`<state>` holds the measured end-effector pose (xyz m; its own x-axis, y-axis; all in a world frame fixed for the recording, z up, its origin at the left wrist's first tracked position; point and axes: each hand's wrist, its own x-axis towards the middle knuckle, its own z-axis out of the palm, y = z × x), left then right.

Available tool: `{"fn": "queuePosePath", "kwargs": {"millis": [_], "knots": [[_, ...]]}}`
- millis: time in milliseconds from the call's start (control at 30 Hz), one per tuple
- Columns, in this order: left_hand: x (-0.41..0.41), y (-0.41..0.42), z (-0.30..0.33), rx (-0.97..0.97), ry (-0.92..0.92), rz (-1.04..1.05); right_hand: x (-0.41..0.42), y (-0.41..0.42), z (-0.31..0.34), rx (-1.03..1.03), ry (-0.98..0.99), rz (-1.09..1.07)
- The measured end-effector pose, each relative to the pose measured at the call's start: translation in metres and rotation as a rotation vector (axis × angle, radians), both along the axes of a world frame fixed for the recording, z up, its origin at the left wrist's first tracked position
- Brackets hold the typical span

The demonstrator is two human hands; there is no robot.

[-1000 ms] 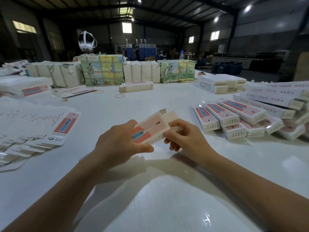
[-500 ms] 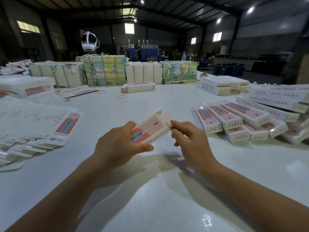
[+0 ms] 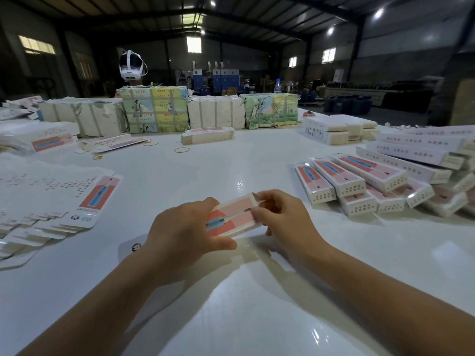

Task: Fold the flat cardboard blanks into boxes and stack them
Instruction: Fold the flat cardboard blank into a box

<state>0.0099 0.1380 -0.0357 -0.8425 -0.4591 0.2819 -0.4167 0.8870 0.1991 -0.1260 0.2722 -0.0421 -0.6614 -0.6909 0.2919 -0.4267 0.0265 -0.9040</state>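
1. The left hand (image 3: 183, 232) grips the near end of a long white cardboard box with a pink panel and a blue toothbrush print (image 3: 232, 217); its thumb lies curled along the box's lower edge and its fingers wrap behind.
2. The right hand (image 3: 284, 222) pinches the box's far end, thumb and fingertips (image 3: 257, 210) clamped on the small end flap (image 3: 257, 196).
3. The box sits between the two hands, held above the glossy white table (image 3: 231, 317), tilted up toward the right fingers.
4. Beyond the right fingers lies a pile of finished pink-and-white boxes (image 3: 359, 179).
5. Out past the left fingers spreads a fan of flat white cardboard blanks (image 3: 59, 199).
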Motion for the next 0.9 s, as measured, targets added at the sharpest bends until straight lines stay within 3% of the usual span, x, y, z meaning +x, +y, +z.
{"fn": "queuePosePath", "kwargs": {"millis": [267,433,500,600,633,733,900], "knots": [[-0.001,0.004,-0.003,-0.028,0.036,0.002,0.002,-0.001,-0.001,-0.013,0.021,0.041],[-0.005,0.008,0.000,0.016,0.106,0.010,-0.002,-0.002,0.003,-0.054,0.233,-0.207],[-0.005,0.011,0.002,0.042,0.144,0.006,-0.006,-0.004,0.003,-0.078,-0.017,-0.218],[-0.007,0.018,0.002,0.073,0.157,-0.020,-0.006,-0.007,0.005,-0.287,-0.801,0.095],[-0.008,0.020,0.001,0.087,0.151,-0.024,-0.007,-0.008,0.006,-0.331,-0.906,0.159],[-0.009,0.020,-0.001,0.142,0.165,-0.035,-0.008,-0.006,0.004,-0.337,-0.724,0.155],[-0.012,0.020,-0.003,0.097,0.214,-0.008,0.005,-0.001,-0.001,-0.124,0.282,-0.067]]}}
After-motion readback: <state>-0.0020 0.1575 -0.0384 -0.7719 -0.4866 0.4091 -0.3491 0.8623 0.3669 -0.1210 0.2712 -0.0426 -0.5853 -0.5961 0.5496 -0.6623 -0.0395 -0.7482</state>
